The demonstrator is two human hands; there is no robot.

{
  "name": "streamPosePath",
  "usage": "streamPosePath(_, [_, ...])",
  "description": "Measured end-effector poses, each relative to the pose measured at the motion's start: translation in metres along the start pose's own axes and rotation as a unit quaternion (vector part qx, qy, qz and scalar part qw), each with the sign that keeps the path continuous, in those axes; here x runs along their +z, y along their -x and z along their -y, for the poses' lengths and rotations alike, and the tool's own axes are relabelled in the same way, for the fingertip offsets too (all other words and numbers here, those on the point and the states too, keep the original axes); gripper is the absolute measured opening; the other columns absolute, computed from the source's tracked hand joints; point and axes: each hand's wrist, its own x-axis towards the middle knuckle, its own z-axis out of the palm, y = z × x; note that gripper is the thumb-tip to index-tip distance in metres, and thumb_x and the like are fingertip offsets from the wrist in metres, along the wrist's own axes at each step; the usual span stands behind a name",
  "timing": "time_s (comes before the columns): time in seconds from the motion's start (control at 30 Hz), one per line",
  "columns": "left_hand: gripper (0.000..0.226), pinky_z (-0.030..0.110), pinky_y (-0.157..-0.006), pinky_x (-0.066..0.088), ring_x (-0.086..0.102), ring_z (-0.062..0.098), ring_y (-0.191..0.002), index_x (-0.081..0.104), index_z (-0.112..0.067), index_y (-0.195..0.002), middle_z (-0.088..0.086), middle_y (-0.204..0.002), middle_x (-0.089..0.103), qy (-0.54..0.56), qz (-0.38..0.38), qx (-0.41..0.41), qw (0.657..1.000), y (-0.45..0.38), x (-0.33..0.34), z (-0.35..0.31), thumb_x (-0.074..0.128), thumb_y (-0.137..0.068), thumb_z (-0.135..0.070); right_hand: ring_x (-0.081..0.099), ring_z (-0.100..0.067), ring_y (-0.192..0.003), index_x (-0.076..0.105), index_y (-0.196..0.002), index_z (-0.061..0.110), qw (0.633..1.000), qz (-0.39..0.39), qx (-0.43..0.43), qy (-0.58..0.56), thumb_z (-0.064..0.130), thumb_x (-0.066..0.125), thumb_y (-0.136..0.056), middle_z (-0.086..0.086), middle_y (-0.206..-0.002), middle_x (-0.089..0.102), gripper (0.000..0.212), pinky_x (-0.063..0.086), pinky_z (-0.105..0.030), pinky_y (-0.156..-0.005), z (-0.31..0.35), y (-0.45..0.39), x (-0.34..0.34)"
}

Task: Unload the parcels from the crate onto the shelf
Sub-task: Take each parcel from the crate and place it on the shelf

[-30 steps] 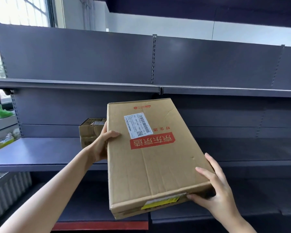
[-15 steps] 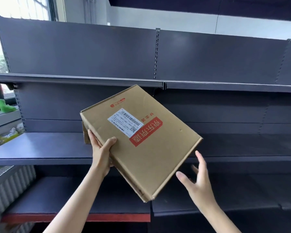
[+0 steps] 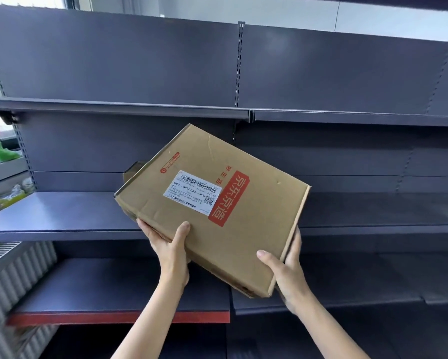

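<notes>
I hold a flat brown cardboard parcel (image 3: 246, 224) with a white shipping label and a red printed band, tilted in the air in front of the dark grey middle shelf (image 3: 62, 216). My left hand (image 3: 169, 244) grips its near left edge, thumb on top. At the near right corner my right hand (image 3: 286, 270) grips it, thumb on top and fingers along the side. A second small cardboard box (image 3: 132, 170) stands on the middle shelf, mostly hidden behind the parcel. The crate is out of view.
The shelving unit has an upper shelf (image 3: 140, 110), a lower shelf with a red front edge (image 3: 114, 317) and a right-hand bay (image 3: 373, 216). A ribbed white radiator (image 3: 13, 275) and a window sill with a green object (image 3: 0, 154) lie to the left.
The parcel has turned further and moved right and a little toward the shelf. My right hand, off the box half a second ago, now grips its near right corner.
</notes>
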Motion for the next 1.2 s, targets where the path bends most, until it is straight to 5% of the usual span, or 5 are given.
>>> streamPosePath(0.33, [0.101,0.049,-0.079,0.053,0.045,0.021,-0.125,-0.006,-0.069,-0.129,-0.012,-0.149,0.023,-0.017,-0.003,-0.006,1.000,0.006,-0.005,0.010,0.068,-0.068,-0.036,0.056,0.005,-0.100,0.010,-0.137,0.050,0.999,-0.034,0.013,-0.008,0.002,0.064,-0.080,0.018,-0.123,0.049,0.092,0.050,-0.013,-0.065,-0.010,-0.006,0.003])
streamPosePath(0.57, [0.092,0.058,-0.089,0.048,0.048,0.019,-0.123,-0.004,-0.064,-0.133,-0.017,-0.145,0.033,0.009,-0.014,0.015,1.000,0.009,-0.007,0.018,0.062,-0.087,-0.019,0.053,0.000,-0.108,0.007,-0.139,0.049,0.999,-0.017,0.017,0.028,0.017,0.085,-0.062,0.023,-0.122,0.050,0.114,0.045,-0.024,-0.085,-0.005,-0.003,0.004])
streamPosePath(0.83, [0.099,0.045,-0.070,0.056,0.051,0.014,-0.118,0.004,-0.067,-0.130,-0.013,-0.141,0.036,0.001,0.021,0.040,0.999,0.012,-0.013,0.021,0.073,-0.064,-0.037,0.055,-0.006,-0.107,0.016,-0.139,0.045,0.998,-0.055,-0.002,0.017,0.005,0.083,-0.062,0.012,-0.123,0.052,0.110,0.048,-0.023,-0.078,-0.008,-0.001,0.004])
streamPosePath(1.07, [0.088,0.046,-0.077,0.055,0.054,0.007,-0.112,0.006,-0.066,-0.131,-0.013,-0.139,0.038,0.008,-0.007,0.065,0.998,0.009,-0.016,0.034,0.063,-0.086,-0.016,0.053,-0.003,-0.109,0.016,-0.141,0.042,0.997,-0.073,-0.009,0.007,0.001,0.080,-0.064,0.015,-0.127,0.049,0.108,0.047,-0.019,-0.078,-0.008,0.001,0.010])
streamPosePath(1.2, [0.087,0.048,-0.078,0.055,0.054,0.010,-0.113,0.010,-0.067,-0.129,-0.010,-0.140,0.038,0.010,-0.006,0.067,0.998,0.010,-0.018,0.037,0.063,-0.086,-0.014,0.053,-0.007,-0.113,0.017,-0.141,0.041,0.997,-0.078,-0.004,0.007,0.000,0.080,-0.063,0.012,-0.129,0.050,0.108,0.048,-0.031,-0.089,-0.009,0.000,0.009])
